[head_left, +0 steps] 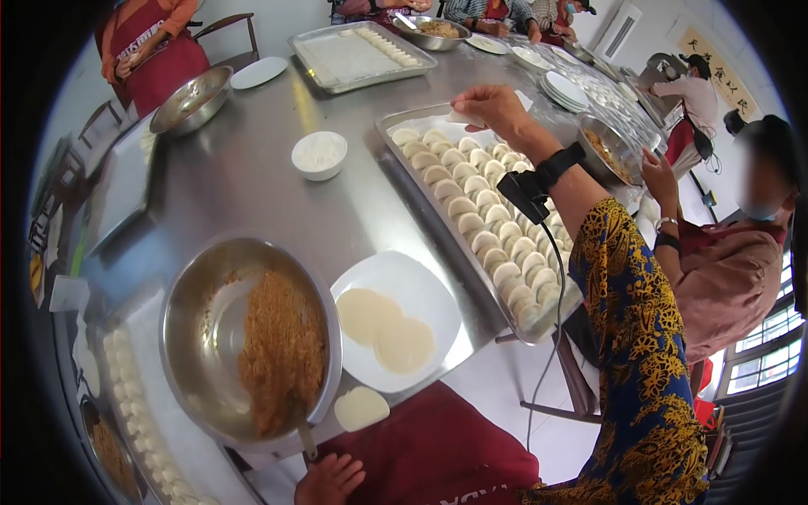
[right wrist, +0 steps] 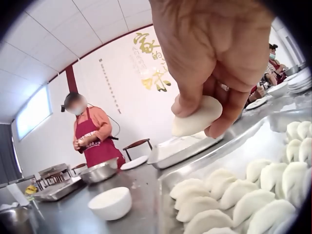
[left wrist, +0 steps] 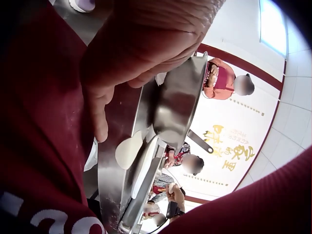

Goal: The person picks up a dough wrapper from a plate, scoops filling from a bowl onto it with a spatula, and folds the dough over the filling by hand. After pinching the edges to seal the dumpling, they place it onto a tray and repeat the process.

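My right hand (head_left: 492,111) pinches a white dumpling (right wrist: 197,117) between thumb and fingers, above the far end of a metal tray (head_left: 418,198). Rows of folded dumplings (head_left: 471,189) fill much of that tray. Low in the head view my left hand (head_left: 330,481) holds nothing, its fingers loosely extended close to the red apron (head_left: 438,446). In front of it stands a large steel bowl (head_left: 189,337) of brown filling (head_left: 282,345) with a utensil handle sticking out. A single round wrapper (head_left: 362,409) lies at the table edge, beside a white plate (head_left: 438,303) bearing more wrappers (head_left: 404,345).
A small bowl of white flour (head_left: 320,156) stands mid-table. Dough pieces (head_left: 135,396) lie in a row at the left. Another tray (head_left: 328,67) holds dumplings at the back. People in aprons surround the table; one sits close on my right, beside a bowl of filling (head_left: 608,151).
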A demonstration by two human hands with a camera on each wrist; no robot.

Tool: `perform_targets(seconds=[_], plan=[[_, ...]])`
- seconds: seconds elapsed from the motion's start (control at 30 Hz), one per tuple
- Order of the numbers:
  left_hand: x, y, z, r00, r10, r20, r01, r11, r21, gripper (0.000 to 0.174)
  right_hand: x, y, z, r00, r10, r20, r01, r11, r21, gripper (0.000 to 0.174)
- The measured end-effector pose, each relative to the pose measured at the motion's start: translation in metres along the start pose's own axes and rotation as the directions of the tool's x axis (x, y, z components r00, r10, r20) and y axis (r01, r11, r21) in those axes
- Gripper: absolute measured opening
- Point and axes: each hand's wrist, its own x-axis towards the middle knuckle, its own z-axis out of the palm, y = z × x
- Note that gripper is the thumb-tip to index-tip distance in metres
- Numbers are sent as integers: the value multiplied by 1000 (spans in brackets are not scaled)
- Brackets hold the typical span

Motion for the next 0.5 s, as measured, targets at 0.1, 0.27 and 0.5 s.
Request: perform_targets(seconds=[0.1, 0.27, 0.5], plan=[[7, 3, -6, 1000, -16, 19, 17, 1000, -22, 47, 29, 33, -1, 997, -59, -59, 53, 994, -97, 18], [12, 6, -10, 995, -51, -90, 38, 990, -132, 46, 49, 71, -2, 995, -60, -73, 44, 977, -210, 16], [15, 16, -3, 996, 33, 83, -29, 998, -50, 56, 66, 101, -2, 998, -10, -61, -9, 951, -310, 15]])
